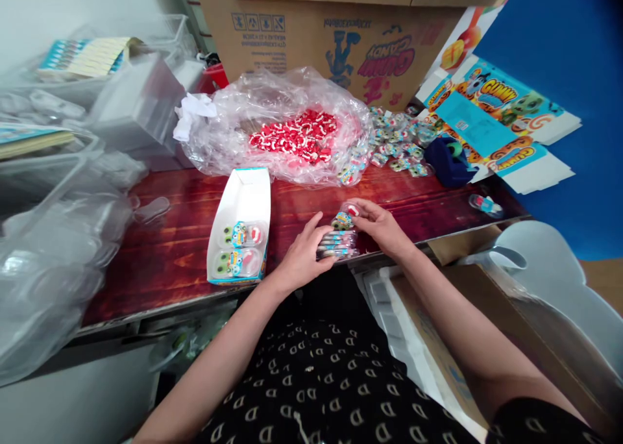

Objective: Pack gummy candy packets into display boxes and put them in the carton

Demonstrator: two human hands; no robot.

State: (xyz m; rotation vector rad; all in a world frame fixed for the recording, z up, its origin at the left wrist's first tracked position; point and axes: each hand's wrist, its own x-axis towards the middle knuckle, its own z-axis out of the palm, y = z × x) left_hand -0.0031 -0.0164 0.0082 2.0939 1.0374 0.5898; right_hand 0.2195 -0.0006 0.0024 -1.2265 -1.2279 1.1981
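Observation:
At the table's front edge, a stack of small clear blister packs of gummy candy (338, 243) stands on edge. My left hand (304, 252) curls around the left end of the stack, fingers behind and thumb in front. My right hand (382, 226) pinches a single gummy candy pack (344, 217) at the stack's far side; a red candy and a blue label show in it. To the left sits a white open display box (244, 197) with gummy packs (239, 262) lying in its near end.
Behind is a clear plastic bag (214, 139) of red candies (296, 135). A heap of candy packs (399, 135), a blue tape dispenser (448, 161) and a flattened gummy carton (487, 119) lie right. Plastic bins (48, 171) stand left; a large cardboard box (302, 35) is at the back.

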